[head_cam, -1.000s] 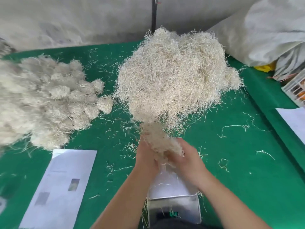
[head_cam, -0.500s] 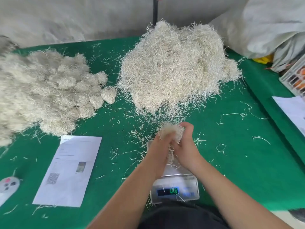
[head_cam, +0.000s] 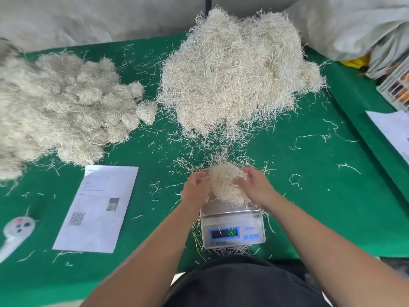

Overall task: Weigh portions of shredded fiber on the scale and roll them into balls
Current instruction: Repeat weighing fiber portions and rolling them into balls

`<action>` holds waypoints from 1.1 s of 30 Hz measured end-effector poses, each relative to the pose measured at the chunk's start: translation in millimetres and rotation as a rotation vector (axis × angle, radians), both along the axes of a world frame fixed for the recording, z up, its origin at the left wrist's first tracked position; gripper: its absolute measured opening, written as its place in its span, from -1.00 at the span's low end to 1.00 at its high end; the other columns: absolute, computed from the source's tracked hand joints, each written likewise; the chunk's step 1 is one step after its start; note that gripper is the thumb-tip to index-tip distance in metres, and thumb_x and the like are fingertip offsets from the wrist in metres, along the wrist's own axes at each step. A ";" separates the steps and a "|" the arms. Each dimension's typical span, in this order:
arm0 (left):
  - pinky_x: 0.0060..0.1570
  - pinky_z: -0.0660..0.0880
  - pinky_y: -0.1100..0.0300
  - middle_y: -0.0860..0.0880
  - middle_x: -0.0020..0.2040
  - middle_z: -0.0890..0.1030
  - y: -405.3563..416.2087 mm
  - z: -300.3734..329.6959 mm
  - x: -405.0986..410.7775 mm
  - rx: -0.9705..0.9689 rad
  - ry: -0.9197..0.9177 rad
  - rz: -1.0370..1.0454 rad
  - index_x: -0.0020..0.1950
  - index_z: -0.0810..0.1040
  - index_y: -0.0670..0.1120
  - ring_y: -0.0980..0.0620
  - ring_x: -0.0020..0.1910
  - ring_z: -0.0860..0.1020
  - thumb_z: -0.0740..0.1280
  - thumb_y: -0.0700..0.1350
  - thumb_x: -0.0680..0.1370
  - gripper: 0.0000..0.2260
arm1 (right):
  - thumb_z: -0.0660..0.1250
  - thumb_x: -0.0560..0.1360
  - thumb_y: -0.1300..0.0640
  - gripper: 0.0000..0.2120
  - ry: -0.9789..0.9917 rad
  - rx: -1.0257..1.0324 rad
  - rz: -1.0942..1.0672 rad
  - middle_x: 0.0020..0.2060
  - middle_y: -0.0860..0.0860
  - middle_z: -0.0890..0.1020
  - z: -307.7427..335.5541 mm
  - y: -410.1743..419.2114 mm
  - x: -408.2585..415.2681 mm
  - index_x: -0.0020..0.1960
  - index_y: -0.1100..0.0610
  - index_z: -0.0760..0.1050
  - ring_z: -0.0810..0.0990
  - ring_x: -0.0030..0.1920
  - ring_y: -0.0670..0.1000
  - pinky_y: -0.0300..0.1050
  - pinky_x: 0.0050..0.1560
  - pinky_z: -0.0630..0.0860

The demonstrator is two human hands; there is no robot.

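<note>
A: What's the count?
B: One scale (head_cam: 232, 227), one loose fiber pile (head_cam: 239, 72), one portion (head_cam: 225, 185) on the platform, two hands.
A: Rolled balls (head_cam: 59, 107)?
B: Dozens, probably; they blur together. Two paper sheets, one remote (head_cam: 15, 231).

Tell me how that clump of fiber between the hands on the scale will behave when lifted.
The fiber clump probably lifts light and springy; it looks airy. It will likely shed, since loose strands litter the table. Both hands cupping it suggests it sags unsupported.
</note>
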State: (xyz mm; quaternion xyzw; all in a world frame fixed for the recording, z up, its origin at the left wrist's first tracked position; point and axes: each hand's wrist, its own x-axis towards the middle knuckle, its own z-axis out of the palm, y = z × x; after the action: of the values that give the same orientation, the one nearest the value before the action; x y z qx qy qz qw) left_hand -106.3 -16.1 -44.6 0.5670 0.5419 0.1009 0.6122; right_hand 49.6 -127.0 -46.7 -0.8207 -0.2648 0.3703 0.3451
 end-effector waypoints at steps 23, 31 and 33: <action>0.60 -0.18 -0.25 -0.10 0.67 0.13 -24.2 31.6 -12.2 1.071 0.396 -0.413 0.52 0.43 0.14 -0.24 0.65 0.01 0.10 0.29 0.67 -0.52 | 0.36 0.63 0.05 -0.46 -0.412 0.179 0.182 0.56 0.05 0.37 34.5 -32.6 -17.8 0.57 0.07 0.33 0.29 0.58 0.06 0.18 0.58 0.19; 0.10 0.31 0.10 0.09 0.04 0.56 -13.4 40.7 -16.4 1.067 0.352 -0.358 -0.07 0.50 0.04 -0.01 0.09 0.50 0.32 0.10 0.59 -0.85 | 0.33 0.65 0.05 -0.51 -0.353 0.148 0.191 0.51 -0.02 0.42 38.6 -33.8 -25.4 0.55 0.01 0.35 0.38 0.51 0.02 0.25 0.52 0.27; 0.08 0.31 0.11 0.07 0.06 0.54 -13.4 38.9 -18.1 1.065 0.307 -0.334 0.06 0.47 0.03 -0.01 0.07 0.48 0.34 0.07 0.56 -0.83 | 0.33 0.65 0.06 -0.52 -0.352 0.139 0.192 0.51 -0.03 0.42 38.7 -34.9 -26.4 0.55 0.02 0.35 0.37 0.52 0.01 0.25 0.53 0.25</action>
State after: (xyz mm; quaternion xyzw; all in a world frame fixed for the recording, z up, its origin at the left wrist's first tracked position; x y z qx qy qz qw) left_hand -124.4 -29.6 -5.7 0.8828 0.4022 0.1785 0.1644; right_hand 23.3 -162.0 -8.0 -0.8180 -0.4230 0.2333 0.3122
